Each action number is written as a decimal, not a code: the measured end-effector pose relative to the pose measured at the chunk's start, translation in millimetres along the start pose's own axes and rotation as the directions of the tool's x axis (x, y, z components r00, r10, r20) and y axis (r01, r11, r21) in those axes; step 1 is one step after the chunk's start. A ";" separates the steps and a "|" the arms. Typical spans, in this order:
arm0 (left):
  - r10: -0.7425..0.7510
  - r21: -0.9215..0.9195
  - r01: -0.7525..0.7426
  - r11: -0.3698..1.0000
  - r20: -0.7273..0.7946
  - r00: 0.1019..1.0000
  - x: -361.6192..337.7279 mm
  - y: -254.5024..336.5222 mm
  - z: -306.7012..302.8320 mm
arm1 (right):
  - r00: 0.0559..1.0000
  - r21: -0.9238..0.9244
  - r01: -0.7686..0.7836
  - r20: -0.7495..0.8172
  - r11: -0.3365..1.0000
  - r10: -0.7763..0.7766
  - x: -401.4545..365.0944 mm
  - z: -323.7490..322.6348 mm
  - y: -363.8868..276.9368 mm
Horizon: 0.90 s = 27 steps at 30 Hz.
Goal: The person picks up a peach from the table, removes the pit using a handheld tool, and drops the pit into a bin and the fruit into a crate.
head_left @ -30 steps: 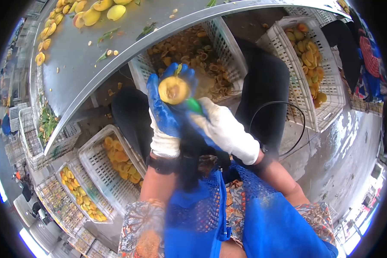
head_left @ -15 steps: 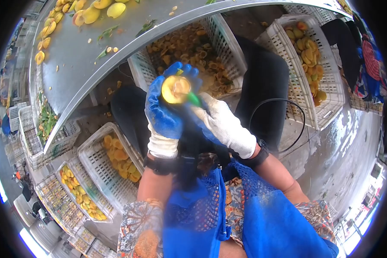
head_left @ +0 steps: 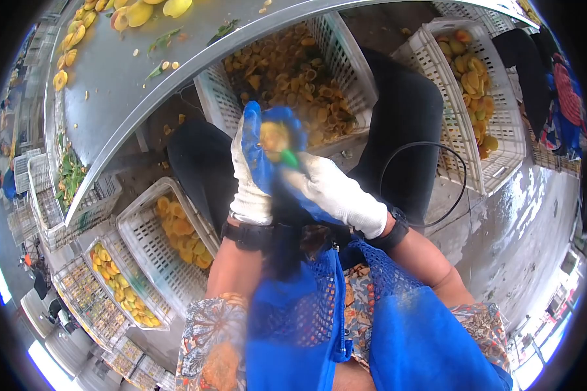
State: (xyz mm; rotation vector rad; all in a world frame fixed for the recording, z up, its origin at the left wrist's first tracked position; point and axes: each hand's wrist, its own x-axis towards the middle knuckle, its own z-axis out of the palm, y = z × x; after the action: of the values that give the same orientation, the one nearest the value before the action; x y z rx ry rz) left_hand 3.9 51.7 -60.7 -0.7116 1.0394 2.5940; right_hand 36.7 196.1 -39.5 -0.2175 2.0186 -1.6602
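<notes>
My left hand (head_left: 252,166), in a white glove with a blue coated palm, is closed round a yellow peach half (head_left: 274,138), which is blurred. In my right hand (head_left: 336,192), gloved the same way, is a green-handled tool (head_left: 289,158). The tool's green part touches or nearly touches the peach's cut face; its working end is too smeared to make out. Both hands are between my knees, in front of a white crate (head_left: 218,104) holding brownish-yellow peach scraps (head_left: 319,91).
A metal table (head_left: 111,91) with peach halves (head_left: 137,14) and leaves curves round at upper left. Crates of peach pieces stand at left (head_left: 137,225) and right (head_left: 502,124). A black cable (head_left: 464,176) loops beside my right knee. Another person's clothing (head_left: 564,98) shows at far right.
My left hand has turned, tilting the peach half so less of its cut face shows. My right hand keeps the green-handled tool at the fruit. The view has shifted slightly.
</notes>
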 end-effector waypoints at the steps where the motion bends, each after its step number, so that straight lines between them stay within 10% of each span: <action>1: 0.007 0.095 -0.006 0.995 -0.006 1.000 0.2 0.9 -2.4 | 1.000 0.001 0.011 0.022 1.000 -0.011 0.2 -0.5 6.0; 5: -0.007 0.199 0.010 0.980 -0.013 1.000 3.3 -1.9 -10.9 | 0.976 0.065 -0.208 0.081 0.976 0.202 -0.2 0.1 -5.1; 9: -0.039 -0.229 0.059 0.972 0.091 0.995 6.7 -15.6 -20.5 | 0.994 -0.042 -0.099 0.051 0.994 0.101 5.3 1.4 1.1; 14: -0.021 -0.033 0.020 0.999 -0.004 1.000 -7.0 -6.5 -12.5 | 0.966 -0.116 -0.190 0.156 0.975 0.206 6.1 1.4 -0.6; 20: -0.014 0.225 -0.004 0.974 0.076 0.997 -9.7 6.9 -8.7 | 0.844 0.489 -0.501 0.460 0.714 0.276 -6.6 -14.1 -16.6; 27: 0.034 0.158 -0.038 0.987 0.028 0.999 -9.0 3.8 -13.9 | 0.837 0.464 -0.505 0.470 0.728 0.281 -1.6 -8.1 -16.5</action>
State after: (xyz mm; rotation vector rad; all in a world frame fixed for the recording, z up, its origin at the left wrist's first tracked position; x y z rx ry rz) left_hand 14.7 38.7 -62.4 -0.6255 1.2449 2.5075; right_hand 31.0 199.8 -22.4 0.1187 1.1076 -1.6938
